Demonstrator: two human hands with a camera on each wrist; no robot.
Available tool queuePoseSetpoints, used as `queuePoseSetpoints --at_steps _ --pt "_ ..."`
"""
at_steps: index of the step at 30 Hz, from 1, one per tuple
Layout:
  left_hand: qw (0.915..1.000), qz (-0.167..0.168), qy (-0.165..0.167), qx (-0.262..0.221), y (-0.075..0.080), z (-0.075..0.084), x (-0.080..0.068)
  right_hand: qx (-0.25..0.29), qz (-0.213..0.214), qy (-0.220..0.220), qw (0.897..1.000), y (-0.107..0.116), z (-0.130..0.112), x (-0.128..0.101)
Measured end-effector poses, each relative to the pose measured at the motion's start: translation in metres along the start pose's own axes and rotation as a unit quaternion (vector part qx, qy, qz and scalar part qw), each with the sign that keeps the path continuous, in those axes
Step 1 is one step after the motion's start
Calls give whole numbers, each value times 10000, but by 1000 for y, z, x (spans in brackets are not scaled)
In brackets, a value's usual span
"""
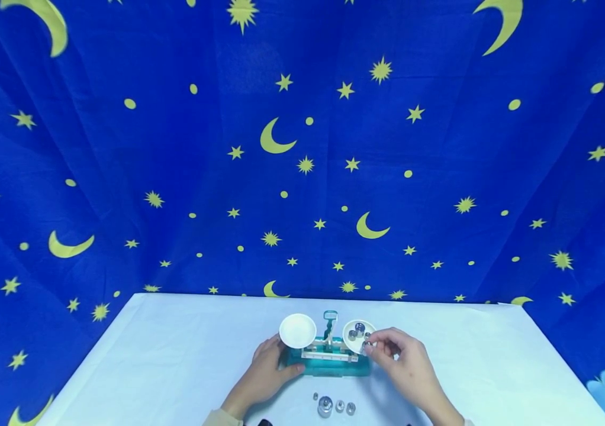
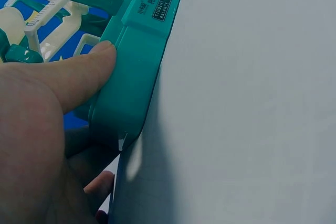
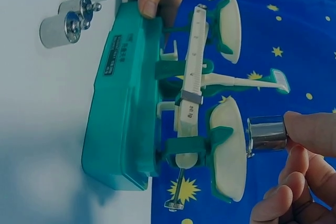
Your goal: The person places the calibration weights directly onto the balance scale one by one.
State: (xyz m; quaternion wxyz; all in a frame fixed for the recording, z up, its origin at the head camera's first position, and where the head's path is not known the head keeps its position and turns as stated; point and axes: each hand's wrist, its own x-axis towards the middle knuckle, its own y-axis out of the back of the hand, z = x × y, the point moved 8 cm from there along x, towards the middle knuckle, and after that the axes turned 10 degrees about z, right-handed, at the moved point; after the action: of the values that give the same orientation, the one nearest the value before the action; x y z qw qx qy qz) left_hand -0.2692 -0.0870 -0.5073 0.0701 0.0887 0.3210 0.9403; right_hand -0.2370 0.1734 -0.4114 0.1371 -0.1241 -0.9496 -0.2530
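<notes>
**Two hands at a teal student balance on a pale counter**

A small silver cylinder weight (image 3: 266, 135) is pinched at its end by the fingertips (image 3: 310, 129) of the right hand (image 1: 406, 367). The weight sits against the top of the right pan (image 1: 359, 331), a white dish on the balance's right side; whether it fully rests on the dish or is only touching it cannot be told. In the head view, two or three more small silver weights (image 1: 356, 332) lie in that same pan.

The balance (image 1: 328, 358) itself has a teal plastic base, a white graduated beam (image 3: 193, 72) with a slider, and a teal pointer post (image 1: 330, 322) rising at its middle. It stands near the front centre of the counter (image 1: 174, 355). Its left pan (image 1: 298, 330) is a white dish and stands a little higher than the right one.

The left hand (image 1: 266, 373) grips the left end of the balance's base: the thumb (image 2: 79, 74) presses on the base's upper edge, and the fingers curl round the end beneath.

Just in front of the balance, between the two wrists, a short row of loose silver knobbed weights (image 1: 331, 406) stands on the counter, one larger than the rest.

Behind the balance, a deep blue cloth (image 1: 302, 148) printed with yellow stars and crescent moons hangs as a backdrop.
</notes>
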Motion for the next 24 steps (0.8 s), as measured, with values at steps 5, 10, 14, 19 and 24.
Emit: queuePoseSetpoints --at_steps 5,10,14,19,24 --pt "10000 11 -9 -8 0 0 0 3 89 130 9999 0 0 2" --pt "10000 9 5 -10 -1 0 0 -10 156 224 9996 -2 0 3" --pt "10000 22 -13 -23 0 1 0 24 202 310 9993 -4 0 4" --pt "10000 29 -47 -32 1 3 0 51 249 394 9989 -6 2 6" --pt "9999 72 -121 9 0 3 0 -30 277 404 9988 -7 4 7"
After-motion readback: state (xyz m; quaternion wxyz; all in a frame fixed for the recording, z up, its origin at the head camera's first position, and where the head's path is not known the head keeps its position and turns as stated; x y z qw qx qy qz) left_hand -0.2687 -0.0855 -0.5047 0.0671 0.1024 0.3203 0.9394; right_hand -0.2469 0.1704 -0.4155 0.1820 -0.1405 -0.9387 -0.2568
